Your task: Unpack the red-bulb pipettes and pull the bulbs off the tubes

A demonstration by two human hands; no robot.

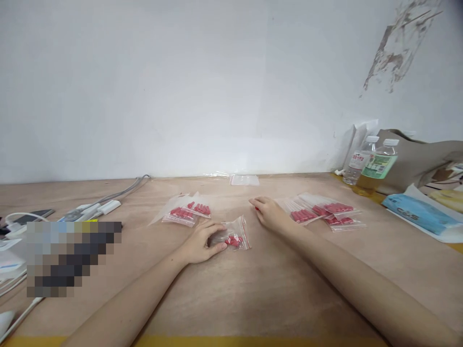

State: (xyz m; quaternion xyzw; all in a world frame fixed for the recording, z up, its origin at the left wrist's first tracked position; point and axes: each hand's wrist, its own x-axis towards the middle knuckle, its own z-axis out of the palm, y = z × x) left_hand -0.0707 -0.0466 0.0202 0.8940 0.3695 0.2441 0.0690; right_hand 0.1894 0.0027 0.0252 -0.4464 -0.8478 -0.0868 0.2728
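My left hand (201, 242) lies on the wooden table (231, 299) with thumb and fingers closed on a small clear zip bag of red pieces (235, 235). My right hand (268, 212) rests on the table just right of that bag, fingers curled down at something small and red that I cannot make out. To the left of my hands lies a pile of filled clear bags with red pieces (188, 211). A larger spread of such bags (323, 213) sits to the right of my right hand.
An empty clear bag (244, 180) lies by the white wall. Cables and white adapters (97, 208) and a phone (34, 216) crowd the left side. Two plastic bottles (369, 166), a beige bag (427, 159) and a blue packet (419, 213) stand at the right.
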